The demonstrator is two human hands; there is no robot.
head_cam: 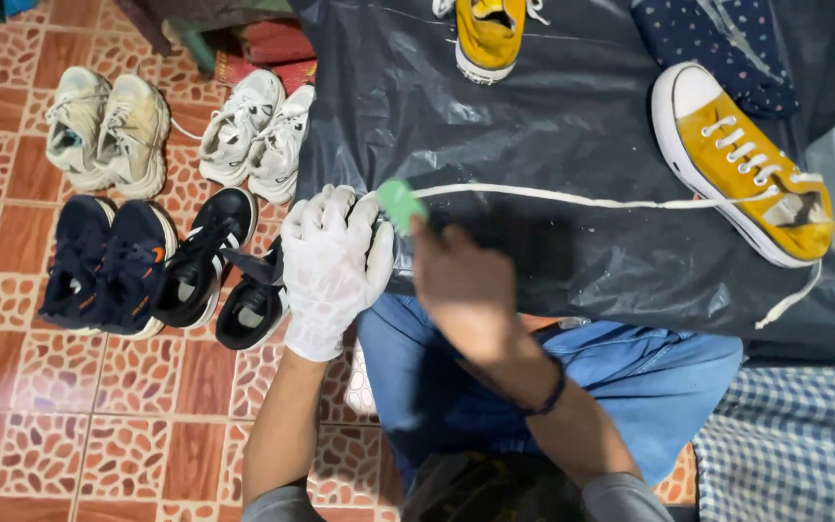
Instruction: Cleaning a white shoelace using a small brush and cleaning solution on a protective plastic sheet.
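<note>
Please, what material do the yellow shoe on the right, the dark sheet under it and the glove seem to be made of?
The yellow shoe looks like matte woven canvas with a smooth white toe cap and sole edge, probably rubber. The dark sheet seems thin plastic film: it is glossy and creased. The glove on the left hand looks like white knitted or textured fabric, perhaps cotton; I cannot tell for sure.

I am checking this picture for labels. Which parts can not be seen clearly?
Head view only:
- Green object: blurred; its kind is unclear.
- Right hand: motion-blurred, grip unreadable.
- Lace end: hidden in the gloved left hand.
- Upper yellow shoe: cut by the top edge.
</note>
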